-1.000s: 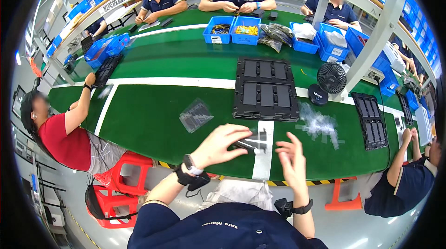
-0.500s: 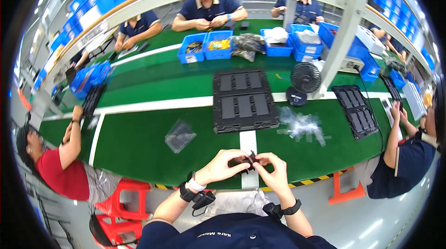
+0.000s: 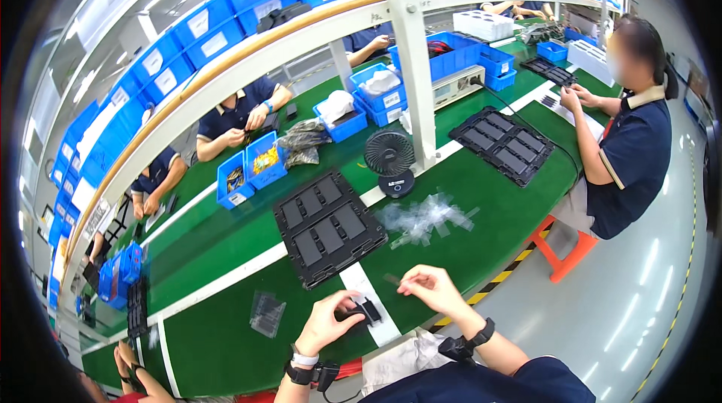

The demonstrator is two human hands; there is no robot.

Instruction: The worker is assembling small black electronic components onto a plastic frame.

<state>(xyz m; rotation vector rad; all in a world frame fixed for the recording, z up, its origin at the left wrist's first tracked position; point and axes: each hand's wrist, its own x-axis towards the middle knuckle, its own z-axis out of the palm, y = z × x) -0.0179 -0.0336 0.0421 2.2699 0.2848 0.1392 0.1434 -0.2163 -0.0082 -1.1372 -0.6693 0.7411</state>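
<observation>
My left hand [image 3: 328,320] is closed on a small black plastic part [image 3: 369,311], held low over the white stripe near the table's front edge. To its right, my right hand [image 3: 435,292] pinches a thin, see-through strip of film [image 3: 391,279], apart from the black part. Beyond both hands lies a large black tray [image 3: 362,224] with grey rectangular pads in its slots. A loose heap of clear film strips [image 3: 425,216] is spread right of the tray. Left of my left hand, a few clear plastic sheets [image 3: 267,314] lie on the green table.
A small black fan [image 3: 389,153] stands by a white shelf post [image 3: 412,65]. Blue bins [image 3: 237,186] with small parts sit farther back, and a second black tray [image 3: 505,144] lies at the right. A co-worker [image 3: 630,132] sits at the right edge; others work across the table.
My view has turned to the right. My hands were together at the black part; now the right hand is drawn away from it, with a clear film strip in its fingers.
</observation>
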